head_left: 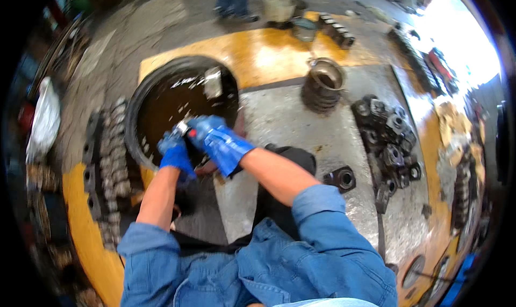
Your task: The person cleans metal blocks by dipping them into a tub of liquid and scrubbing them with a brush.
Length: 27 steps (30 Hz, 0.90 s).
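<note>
Both my hands wear blue rubber gloves and meet over the near side of a round black tub (pixel 133 119) of dark brown liquid. My right hand (pixel 207 130) is closed around a small shiny metal piece (pixel 183 127) with a red spot; its exact kind is too small and blurred to tell. Close beside it, my left hand (pixel 171 141) has its fingers curled inward, and what lies in them is hidden. A pale rectangular block (pixel 213 83) sits at the tub's far right side, partly above the liquid.
Right of the tub stands a dirty metal pot (pixel 324 84) on a metal sheet (pixel 274 111). Several dark, oily metal parts (pixel 392 140) are heaped farther right, with one separate part (pixel 341 179) nearer me. Rows of metal castings (pixel 110 167) line the left. Someone's legs (pixel 235 0) show beyond.
</note>
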{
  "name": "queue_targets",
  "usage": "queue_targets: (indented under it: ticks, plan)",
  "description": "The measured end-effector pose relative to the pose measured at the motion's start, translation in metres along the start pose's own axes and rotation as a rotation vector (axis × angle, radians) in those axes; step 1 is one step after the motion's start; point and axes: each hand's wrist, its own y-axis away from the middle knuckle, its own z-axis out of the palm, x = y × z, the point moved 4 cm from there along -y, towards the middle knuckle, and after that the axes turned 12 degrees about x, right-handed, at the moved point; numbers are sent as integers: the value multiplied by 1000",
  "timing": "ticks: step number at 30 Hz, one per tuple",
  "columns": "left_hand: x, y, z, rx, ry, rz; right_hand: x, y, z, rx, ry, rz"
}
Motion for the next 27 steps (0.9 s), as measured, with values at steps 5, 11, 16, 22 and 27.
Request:
queue_targets:
  ticks: [5, 11, 16, 22, 27]
  plan:
    - [-12, -2, 7, 69, 64, -87, 7, -7, 2, 25, -79, 63]
    - [26, 19, -45, -223, -218, -44, 32, -8, 0, 54, -56, 126]
    - [23, 23, -50, -270, -212, -51, 34, -6, -3, 61, -71, 121]
    - [28, 20, -37, -190, -217, -17, 39, -4, -7, 135, -192, 121]
    - [-13, 17, 15, 357, -48, 101, 13, -20, -9, -48, -101, 4]
